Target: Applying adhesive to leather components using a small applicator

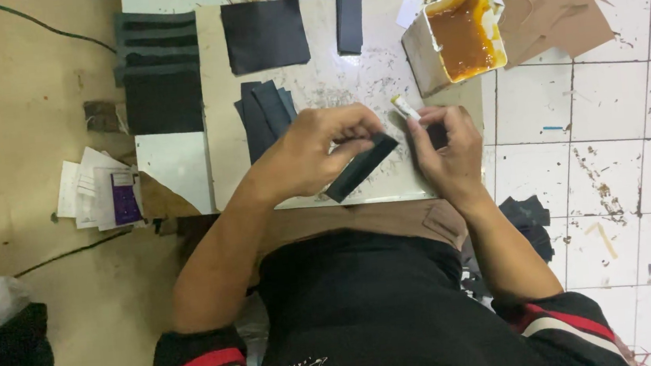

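Note:
My left hand (313,154) pinches a narrow dark strip of material (362,167) and holds it slanted on the pale work board (226,137). My right hand (446,147) grips a small brush with a pale handle (404,107), its tip down near the strip's right end. A white square tub of brown glue (461,33) stands just beyond my right hand. A small stack of dark strips (265,115) lies on the board left of my left hand.
Dark square pieces (265,34), a long dark strip (349,9) and a stack of dark panels (160,71) lie at the back. Brown card (555,9) rests on the tiled floor at right. Papers (99,189) sit at left.

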